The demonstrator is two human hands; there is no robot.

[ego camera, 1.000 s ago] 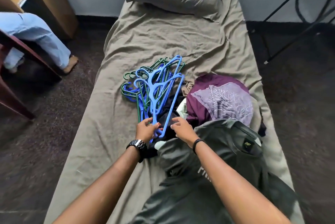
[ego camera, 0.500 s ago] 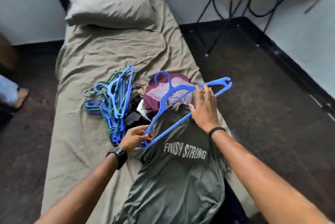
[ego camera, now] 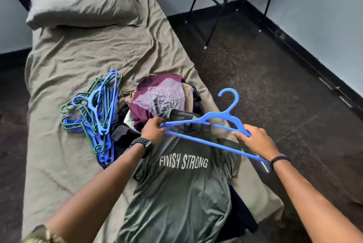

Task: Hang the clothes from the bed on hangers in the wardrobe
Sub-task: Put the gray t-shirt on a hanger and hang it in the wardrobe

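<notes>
A blue plastic hanger [ego camera: 216,120] hangs in the air over the clothes, hook pointing up and away. My left hand [ego camera: 153,130] pinches its left tip and my right hand [ego camera: 255,140] grips its right shoulder. Under it a grey-green T-shirt [ego camera: 176,193] printed "FINISH STRONG" lies flat on the bed [ego camera: 64,164], collar toward the pillow. Beyond the collar sits a heap of clothes topped by a maroon shirt [ego camera: 155,101]. A pile of blue and green hangers [ego camera: 96,118] lies on the sheet to the left of the heap.
A grey pillow [ego camera: 82,4] lies at the head of the bed against a black frame. A table with black metal legs [ego camera: 214,18] stands at the upper right. Dark floor [ego camera: 275,85] runs along the bed's right side to a wall with black skirting.
The hanger left the pile and now hangs level over the T-shirt's collar. My right hand slid from its middle to the right shoulder. The view swung right, away from the seated person.
</notes>
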